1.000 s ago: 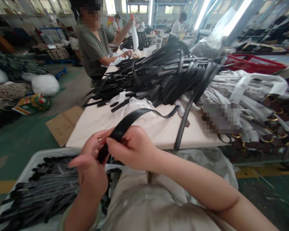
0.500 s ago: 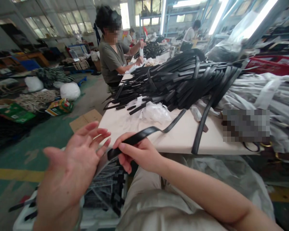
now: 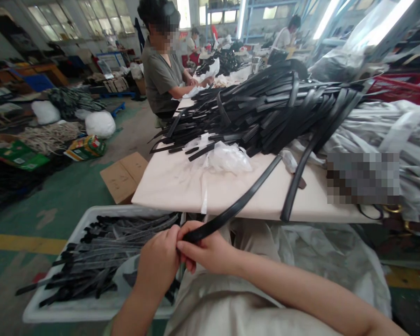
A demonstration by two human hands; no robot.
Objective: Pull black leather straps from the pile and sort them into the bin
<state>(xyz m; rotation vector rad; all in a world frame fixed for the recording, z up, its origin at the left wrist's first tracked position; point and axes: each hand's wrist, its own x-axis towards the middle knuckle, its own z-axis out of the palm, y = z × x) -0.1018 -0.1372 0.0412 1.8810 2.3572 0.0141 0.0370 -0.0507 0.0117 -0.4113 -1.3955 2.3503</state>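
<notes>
Nearest to us, over a lap in pale cloth, our two hands meet on the end of one black strap point(image 3: 231, 212). Our right hand point(image 3: 210, 252) has its fingers curled around the strap end, thumb on top. Our left hand point(image 3: 159, 263) is closed into a loose fist pressed against that same end, though from behind we cannot tell just how its fingers grip.

The strap is long, narrow and flat, a smooth dull black with a faint sheen along its edge. From our hands it runs up and to the right, crosses the near edge of the table point(image 3: 168, 186), and joins the strap pile point(image 3: 266, 107) farther back. It looks taut and nearly straight.

Just left of our hands sits a white bin point(image 3: 87, 310) on the green floor, holding more black straps laid roughly lengthwise under clear plastic. Beyond it a flat piece of cardboard point(image 3: 124, 175) lies beside the table.

On the table, crumpled clear plastic point(image 3: 229, 158) sits before the heap of black straps, which rises high and fans out towards us. To the right lie pale grey wrapped bundles point(image 3: 388, 126), with a red crate point(image 3: 402, 86) behind them.

Farther off, a person in a grey-green shirt point(image 3: 161, 79) works at the table, and more people stand at the back of the hall.
</notes>
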